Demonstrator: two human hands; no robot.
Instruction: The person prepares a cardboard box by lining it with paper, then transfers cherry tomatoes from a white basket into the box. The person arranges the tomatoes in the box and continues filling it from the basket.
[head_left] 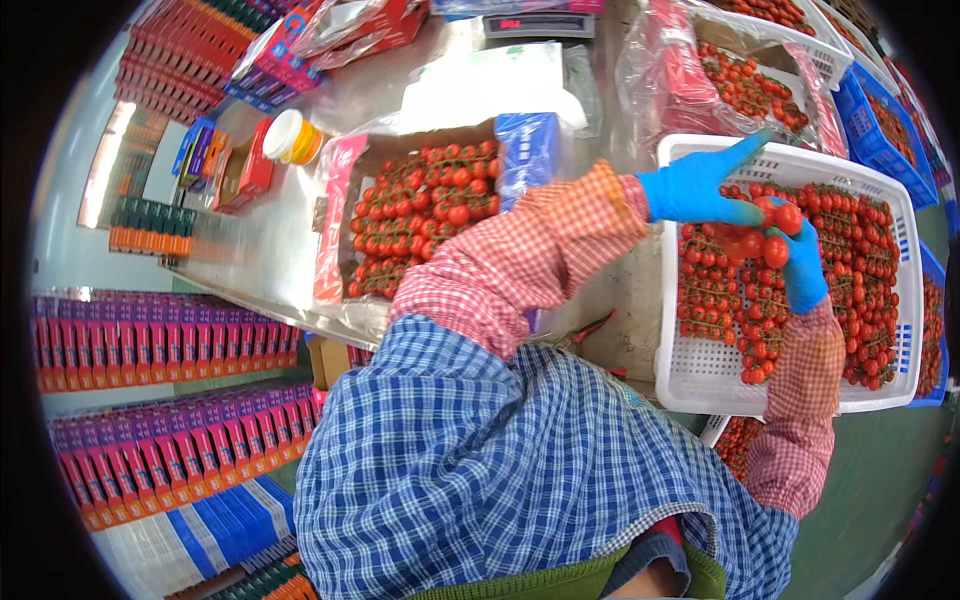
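Note:
Both my hands wear blue gloves and are over a white plastic crate (690,375) holding rows of red cherry tomatoes on the vine. My right hand (803,268) grips a bunch of cherry tomatoes (776,250), raised above the rows. Beside that bunch is my left hand (700,187), its fingers spread apart; part of it may touch the tomatoes, but I cannot tell. To the left, a cardboard box (345,205) lined with clear film holds more vine tomatoes (425,212) in rows.
Red-handled snips (593,328) lie on the metal table (255,250) near my body. A scale (538,26) stands at the back, a white-and-yellow tub (291,138) at the left. Another film-wrapped tomato box (680,70) and blue crates (858,100) stand at the right. Stacked cartons (170,345) fill the left.

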